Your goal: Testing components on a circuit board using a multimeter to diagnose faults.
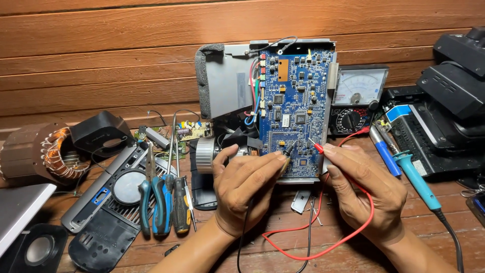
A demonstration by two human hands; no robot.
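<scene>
My left hand (242,189) pinches the black probe (288,150) between thumb and fingertips, grip closed on it, tip set against the lower part of the blue circuit board (295,96). My right hand (361,189) holds the red probe (317,146) the same way, grip closed, its tip touching the board just to the right of the black one. The board stands upright in a grey metal chassis (227,83) leaning against the wooden wall (126,45). The red lead (323,247) loops from the right hand down across the wooden surface (283,258) and back up; the black lead (242,242) runs down beside my left wrist. An analogue multimeter (357,98) stands just right of the board, needle dial above, black selector knob below. Further right lie a blue pen-shaped tool (384,151) and a teal-handled soldering iron (417,179), beside a black device (444,101). Left of my hands: pliers with blue grips (156,197), a screwdriver (181,205), a grey plastic housing (108,194), a copper-wound stator (43,151) and a small speaker (38,247).
</scene>
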